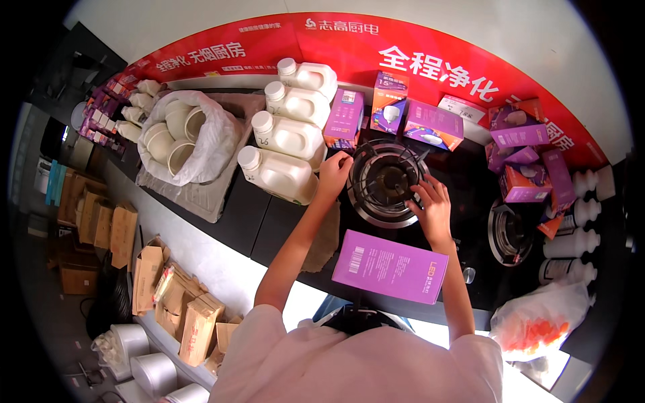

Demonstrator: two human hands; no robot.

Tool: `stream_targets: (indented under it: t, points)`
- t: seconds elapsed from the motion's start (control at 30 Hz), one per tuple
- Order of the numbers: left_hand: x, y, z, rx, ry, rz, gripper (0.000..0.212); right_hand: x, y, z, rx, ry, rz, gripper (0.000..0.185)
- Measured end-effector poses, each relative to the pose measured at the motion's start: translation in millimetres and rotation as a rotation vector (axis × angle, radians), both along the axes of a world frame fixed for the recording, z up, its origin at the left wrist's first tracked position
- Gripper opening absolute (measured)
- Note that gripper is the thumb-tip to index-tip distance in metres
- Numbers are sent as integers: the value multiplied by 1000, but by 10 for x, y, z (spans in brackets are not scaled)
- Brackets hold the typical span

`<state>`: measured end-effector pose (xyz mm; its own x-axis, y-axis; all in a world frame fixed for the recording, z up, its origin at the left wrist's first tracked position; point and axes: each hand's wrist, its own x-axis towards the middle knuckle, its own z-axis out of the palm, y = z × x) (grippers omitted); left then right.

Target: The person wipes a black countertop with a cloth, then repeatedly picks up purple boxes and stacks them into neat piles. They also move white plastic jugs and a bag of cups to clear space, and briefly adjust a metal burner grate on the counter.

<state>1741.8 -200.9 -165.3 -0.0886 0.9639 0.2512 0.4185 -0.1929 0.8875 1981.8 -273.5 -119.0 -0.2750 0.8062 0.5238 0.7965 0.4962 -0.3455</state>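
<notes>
My right hand (432, 207) is at the right side of the black pan support (385, 177) on a gas burner, its fingers touching or close to the ring. At the burner's upper left, my left hand (334, 172) has its fingers curled beside the pan support; whether it grips anything is unclear. A large purple LED bulb box (390, 266) lies below the burner at the counter's front edge, partly behind my right forearm. Behind the burner stand a purple box (344, 118), an upright bulb box (389, 103) and a tilted bulb box (434, 124).
White plastic jugs (279, 174) line the left side. Farther left, a plastic bag (211, 146) holds several pale cups. At right are a second burner (510, 237), piled bulb boxes (525, 182), white bottles (572, 244) and a plastic bag with orange contents (541, 322). Cardboard boxes (201, 327) sit lower left.
</notes>
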Motion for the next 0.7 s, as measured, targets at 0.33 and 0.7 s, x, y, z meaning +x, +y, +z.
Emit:
stream_targets:
  t: [0.33,0.7]
  points:
    - [82,98,-124,48,-17,-42,14,20,-21,-137,-3,40,-67,35]
    - [155,141,-168,4,49,-44,15,78,-31,-198,-48,70,-81,33]
